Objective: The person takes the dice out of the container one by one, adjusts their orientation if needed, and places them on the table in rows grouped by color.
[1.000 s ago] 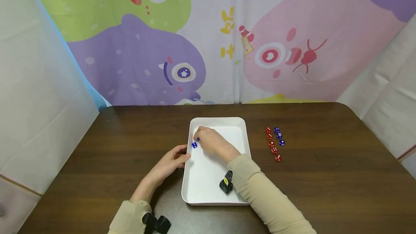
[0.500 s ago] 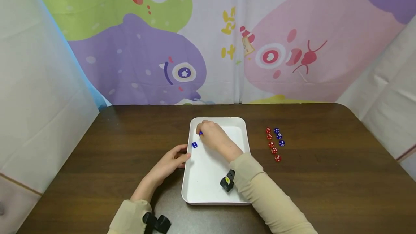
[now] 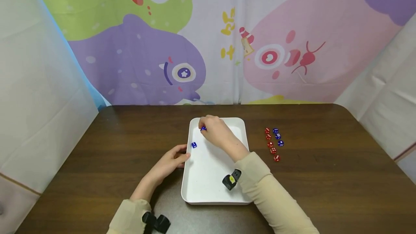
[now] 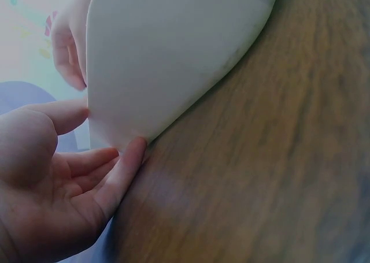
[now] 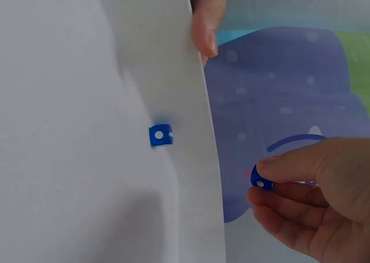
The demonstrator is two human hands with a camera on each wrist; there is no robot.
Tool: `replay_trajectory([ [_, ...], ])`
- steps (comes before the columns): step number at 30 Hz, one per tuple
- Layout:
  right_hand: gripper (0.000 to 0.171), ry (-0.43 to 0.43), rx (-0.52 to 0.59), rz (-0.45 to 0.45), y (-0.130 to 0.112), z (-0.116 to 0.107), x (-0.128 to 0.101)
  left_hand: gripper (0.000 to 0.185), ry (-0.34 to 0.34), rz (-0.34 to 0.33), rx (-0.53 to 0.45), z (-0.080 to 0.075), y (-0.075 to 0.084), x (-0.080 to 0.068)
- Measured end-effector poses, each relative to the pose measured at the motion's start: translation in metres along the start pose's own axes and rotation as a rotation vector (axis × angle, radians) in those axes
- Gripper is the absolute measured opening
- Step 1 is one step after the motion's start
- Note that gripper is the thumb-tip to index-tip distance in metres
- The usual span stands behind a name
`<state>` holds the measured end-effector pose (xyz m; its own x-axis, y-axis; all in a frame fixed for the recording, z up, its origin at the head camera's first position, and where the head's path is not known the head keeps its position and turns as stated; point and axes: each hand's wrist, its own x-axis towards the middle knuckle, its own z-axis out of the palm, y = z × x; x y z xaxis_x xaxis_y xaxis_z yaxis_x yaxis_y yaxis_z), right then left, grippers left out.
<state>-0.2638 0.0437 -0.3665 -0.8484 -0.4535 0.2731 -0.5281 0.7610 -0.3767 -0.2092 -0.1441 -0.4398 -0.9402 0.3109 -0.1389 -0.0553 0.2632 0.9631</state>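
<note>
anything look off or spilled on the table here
Nothing stands out. The white tray sits flat on the table, one blue die lies inside it, the right hand pinches another, and the remaining dice sit grouped right of the tray.

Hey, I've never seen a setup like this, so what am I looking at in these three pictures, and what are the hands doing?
No machine here: a person works with bare hands, wearing three cameras. The wide picture comes from the head; the two close ones come from the wrists. On a dark wooden table lies a white tray. The left hand touches the tray's left rim. The right hand pinches a blue die in its grip above the tray's far left corner. A second blue die lies inside the tray by its left wall. To the right of the tray sits a cluster of red and blue dice.
</note>
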Motion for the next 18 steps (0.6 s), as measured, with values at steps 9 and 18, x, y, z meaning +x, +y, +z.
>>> replay_trajectory([
  [9, 0.005, 0.046, 0.066, 0.08, 0.006, -0.02, -0.009, 0.05, 0.004, -0.007, 0.006, 0.001, 0.001, 0.001],
  [18, 0.011, 0.076, 0.058, 0.112, 0.012, -0.037, -0.019, 0.05, 0.005, -0.017, 0.015, 0.001, 0.003, -0.001],
])
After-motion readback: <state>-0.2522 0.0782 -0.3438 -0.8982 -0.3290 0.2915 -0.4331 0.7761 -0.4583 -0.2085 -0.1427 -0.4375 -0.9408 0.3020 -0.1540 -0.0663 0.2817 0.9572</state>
